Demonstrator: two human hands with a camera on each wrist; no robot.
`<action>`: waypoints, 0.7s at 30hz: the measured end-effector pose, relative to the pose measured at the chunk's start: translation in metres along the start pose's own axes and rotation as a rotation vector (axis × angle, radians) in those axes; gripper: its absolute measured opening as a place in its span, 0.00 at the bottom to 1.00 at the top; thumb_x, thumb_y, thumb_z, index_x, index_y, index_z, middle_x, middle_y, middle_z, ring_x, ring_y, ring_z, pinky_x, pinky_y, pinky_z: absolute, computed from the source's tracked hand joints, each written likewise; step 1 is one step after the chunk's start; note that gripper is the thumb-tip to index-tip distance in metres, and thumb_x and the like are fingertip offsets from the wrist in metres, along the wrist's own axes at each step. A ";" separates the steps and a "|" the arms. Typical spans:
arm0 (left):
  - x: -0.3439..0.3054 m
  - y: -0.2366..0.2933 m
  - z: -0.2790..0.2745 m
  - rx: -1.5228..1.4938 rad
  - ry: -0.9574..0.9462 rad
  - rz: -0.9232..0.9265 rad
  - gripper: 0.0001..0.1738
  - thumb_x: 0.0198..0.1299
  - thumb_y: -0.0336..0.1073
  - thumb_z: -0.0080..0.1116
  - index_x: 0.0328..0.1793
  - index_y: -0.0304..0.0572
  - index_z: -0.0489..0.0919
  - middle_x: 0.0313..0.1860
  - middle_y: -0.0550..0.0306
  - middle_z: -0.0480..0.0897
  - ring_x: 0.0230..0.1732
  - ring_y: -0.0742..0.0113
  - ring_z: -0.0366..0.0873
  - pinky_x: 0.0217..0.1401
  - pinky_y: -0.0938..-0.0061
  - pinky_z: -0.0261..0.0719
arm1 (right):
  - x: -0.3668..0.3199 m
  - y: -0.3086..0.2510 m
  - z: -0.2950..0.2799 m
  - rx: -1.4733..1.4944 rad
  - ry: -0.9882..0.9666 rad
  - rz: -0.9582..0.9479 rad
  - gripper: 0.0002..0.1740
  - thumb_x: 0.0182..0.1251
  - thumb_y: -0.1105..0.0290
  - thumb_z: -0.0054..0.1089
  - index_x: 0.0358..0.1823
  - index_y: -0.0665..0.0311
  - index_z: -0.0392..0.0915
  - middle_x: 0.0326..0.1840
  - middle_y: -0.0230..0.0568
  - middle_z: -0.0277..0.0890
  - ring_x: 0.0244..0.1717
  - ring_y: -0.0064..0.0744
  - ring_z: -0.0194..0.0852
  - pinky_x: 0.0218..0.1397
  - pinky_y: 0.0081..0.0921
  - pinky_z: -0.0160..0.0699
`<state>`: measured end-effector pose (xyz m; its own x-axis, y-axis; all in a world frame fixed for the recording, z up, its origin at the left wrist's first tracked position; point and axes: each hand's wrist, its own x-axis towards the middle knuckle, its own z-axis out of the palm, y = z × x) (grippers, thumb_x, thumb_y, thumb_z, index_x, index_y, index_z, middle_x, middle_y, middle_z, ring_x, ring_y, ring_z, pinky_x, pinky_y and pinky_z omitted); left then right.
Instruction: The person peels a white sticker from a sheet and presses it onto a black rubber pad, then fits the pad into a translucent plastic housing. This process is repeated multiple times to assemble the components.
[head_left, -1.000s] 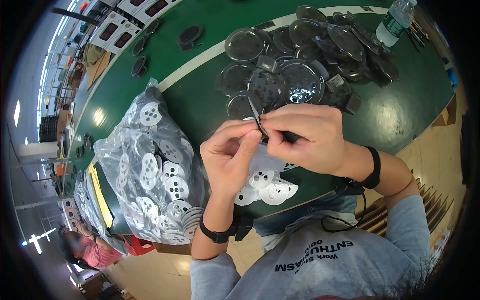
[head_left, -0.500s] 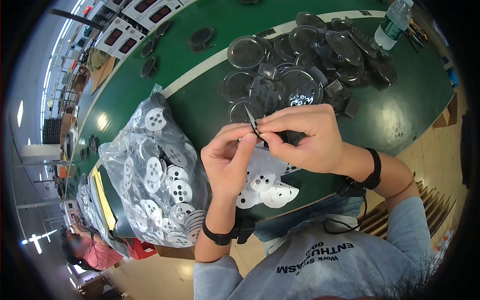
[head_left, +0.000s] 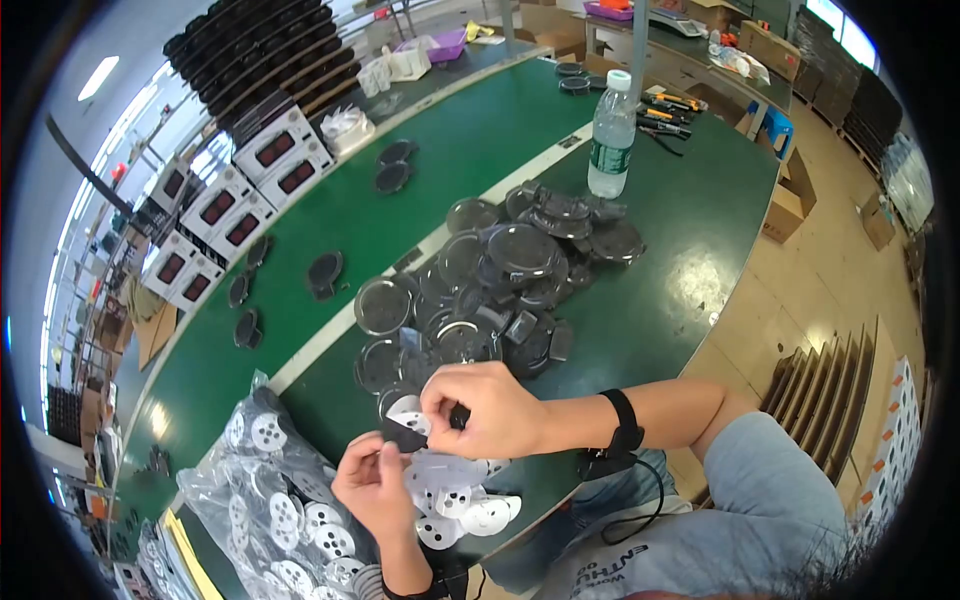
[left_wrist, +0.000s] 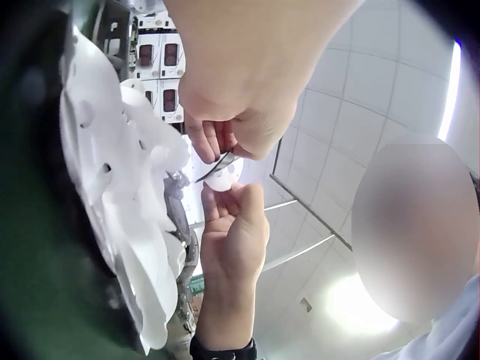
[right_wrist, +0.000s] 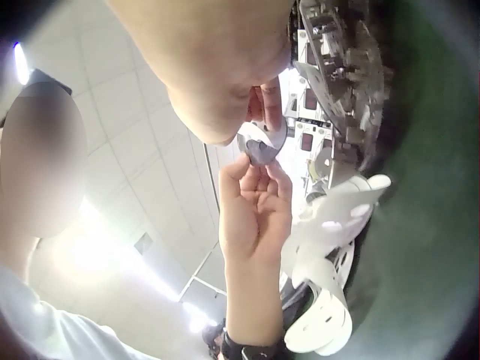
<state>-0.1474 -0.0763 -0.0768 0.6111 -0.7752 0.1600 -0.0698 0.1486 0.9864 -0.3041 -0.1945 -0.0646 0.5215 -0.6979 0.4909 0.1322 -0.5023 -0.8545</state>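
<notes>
Both hands meet at a thin round disc (head_left: 408, 412) with holes, one part white and the other dark grey. My right hand (head_left: 492, 408) pinches its white part on the right. From below, my left hand (head_left: 376, 492) pinches the dark part at the disc's edge, between thumb and fingertips. The right wrist view shows the white face and the grey face (right_wrist: 262, 154) meeting in a curved line. Below the hands lies a loose pile of white discs with holes (head_left: 485, 515). A clear bag (head_left: 215, 475) filled with similar discs stands left of the left hand.
Dark round plastic parts (head_left: 460, 260) are heaped beyond the hands on the green table (head_left: 690, 220). Behind the heap stands a water bottle (head_left: 610, 145), with several pens or tools (head_left: 665, 115) near it. Boxed devices (head_left: 225, 215) line the far left edge.
The view has swung up and right. The disc, earlier edge-on between both hands, now shows its white and dark faces, and the hands have drawn slightly apart.
</notes>
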 end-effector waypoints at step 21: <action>0.028 0.021 -0.023 0.141 -0.421 0.081 0.07 0.64 0.19 0.60 0.47 0.29 0.84 0.43 0.55 0.81 0.34 0.74 0.78 0.35 0.81 0.77 | 0.019 0.012 -0.012 0.614 -0.540 0.259 0.08 0.68 0.72 0.64 0.42 0.65 0.73 0.50 0.37 0.77 0.42 0.19 0.75 0.48 0.21 0.76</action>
<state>-0.1131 -0.0806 -0.0523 0.2271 -0.9511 0.2092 -0.2284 0.1568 0.9609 -0.3025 -0.2200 -0.0629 0.9077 -0.3350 0.2527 0.3052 0.1137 -0.9455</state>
